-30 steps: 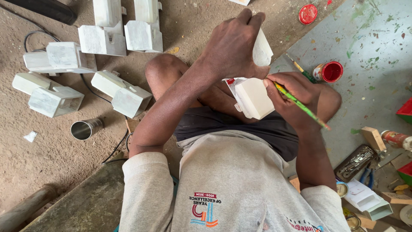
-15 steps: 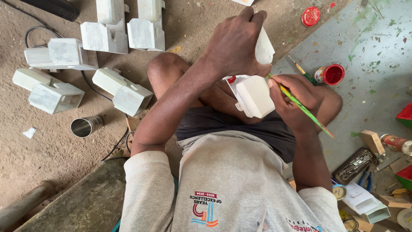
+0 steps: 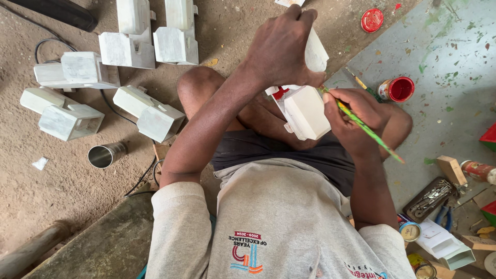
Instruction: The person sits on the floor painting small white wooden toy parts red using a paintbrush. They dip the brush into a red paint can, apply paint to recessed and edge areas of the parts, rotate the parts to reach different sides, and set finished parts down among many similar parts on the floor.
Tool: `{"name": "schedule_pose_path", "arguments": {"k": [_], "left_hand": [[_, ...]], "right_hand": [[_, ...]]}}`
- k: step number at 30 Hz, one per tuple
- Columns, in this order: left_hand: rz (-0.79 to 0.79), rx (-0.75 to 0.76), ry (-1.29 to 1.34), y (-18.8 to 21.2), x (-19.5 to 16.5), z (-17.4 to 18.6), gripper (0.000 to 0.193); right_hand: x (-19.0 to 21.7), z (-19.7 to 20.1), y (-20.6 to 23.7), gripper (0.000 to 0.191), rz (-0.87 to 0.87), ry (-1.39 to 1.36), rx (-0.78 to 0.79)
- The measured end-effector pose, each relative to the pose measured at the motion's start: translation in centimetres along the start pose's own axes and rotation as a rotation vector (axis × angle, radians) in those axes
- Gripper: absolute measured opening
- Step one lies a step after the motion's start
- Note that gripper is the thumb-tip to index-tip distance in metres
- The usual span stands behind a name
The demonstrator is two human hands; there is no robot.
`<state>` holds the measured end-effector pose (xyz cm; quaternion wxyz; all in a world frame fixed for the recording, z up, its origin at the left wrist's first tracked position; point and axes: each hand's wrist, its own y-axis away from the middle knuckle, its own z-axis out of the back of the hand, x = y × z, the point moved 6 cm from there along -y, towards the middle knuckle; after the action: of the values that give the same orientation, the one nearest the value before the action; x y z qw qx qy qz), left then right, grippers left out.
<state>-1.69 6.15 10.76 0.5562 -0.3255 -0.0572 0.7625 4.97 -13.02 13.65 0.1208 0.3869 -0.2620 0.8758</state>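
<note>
Right now my left hand point(image 3: 281, 49) grips the white-primed wooden block model point(image 3: 305, 106) over my lap — my right hand point(image 3: 351, 116) pinches a thin green paintbrush point(image 3: 369, 132) against it; open red paint pot point(image 3: 397, 89) just beside, similar white blocks point(image 3: 150, 116) well apart.

The sandy floor point(image 3: 62, 206) carries several white-painted wooden pieces point(image 3: 70, 121), a metal cup point(image 3: 103, 155) lying on its side, and a black cable point(image 3: 111, 106). The adjoining grey sheet point(image 3: 454, 98), flecked with green paint, bears an open red paint pot point(image 3: 398, 89), its red lid point(image 3: 372, 19) and a tray of small tools point(image 3: 431, 199).
</note>
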Motion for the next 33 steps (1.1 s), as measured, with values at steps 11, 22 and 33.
{"name": "schedule_pose_path", "arguments": {"k": [11, 22, 33], "left_hand": [[0.030, 0.042, 0.017, -0.9, -0.3, -0.4, 0.086], [0.029, 0.061, 0.009, -1.3, -0.1, -0.3, 0.084], [0.032, 0.075, 0.013, -1.8, -0.6, -0.9, 0.089]], "right_hand": [[-0.2, -0.2, -0.6, 0.012, 0.057, 0.033, 0.025], [-0.4, -0.2, -0.5, 0.011, 0.045, -0.002, -0.003], [-1.4, 1.4, -0.1, 0.011, 0.068, -0.043, -0.051]]}}
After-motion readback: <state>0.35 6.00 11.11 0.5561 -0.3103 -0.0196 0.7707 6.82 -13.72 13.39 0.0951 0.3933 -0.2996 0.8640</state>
